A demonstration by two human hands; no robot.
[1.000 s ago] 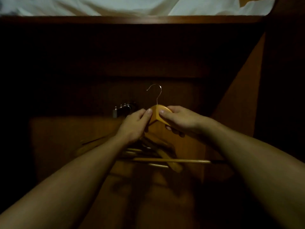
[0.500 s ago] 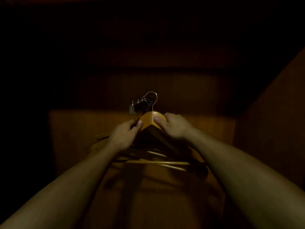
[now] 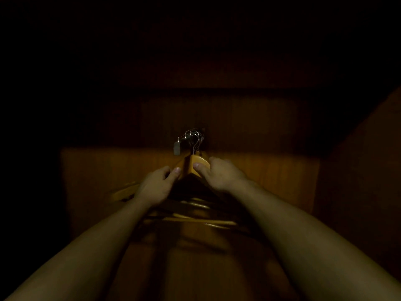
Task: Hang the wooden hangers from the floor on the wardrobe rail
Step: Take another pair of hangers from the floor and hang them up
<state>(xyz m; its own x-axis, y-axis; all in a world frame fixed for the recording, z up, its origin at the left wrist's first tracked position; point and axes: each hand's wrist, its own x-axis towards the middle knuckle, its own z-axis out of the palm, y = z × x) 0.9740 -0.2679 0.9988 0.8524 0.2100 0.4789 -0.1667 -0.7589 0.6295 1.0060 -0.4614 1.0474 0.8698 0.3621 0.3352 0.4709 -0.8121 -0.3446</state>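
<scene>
— Dark wooden wardrobe wall (image 3: 260,174) behind; where is the wooden hanger (image 3: 196,165)?
— Its top is pinched by the right hand (image 3: 219,175), thumb in front, fingers curled behind.
— And the left hand (image 3: 155,185)?
— Thumb touches the wood just left; other fingers hidden, so I cannot tell its grip.
— Anything else?
— Metal hooks (image 3: 194,137) cluster just above the fingertips; more hangers (image 3: 195,220) lie below both hands
</scene>
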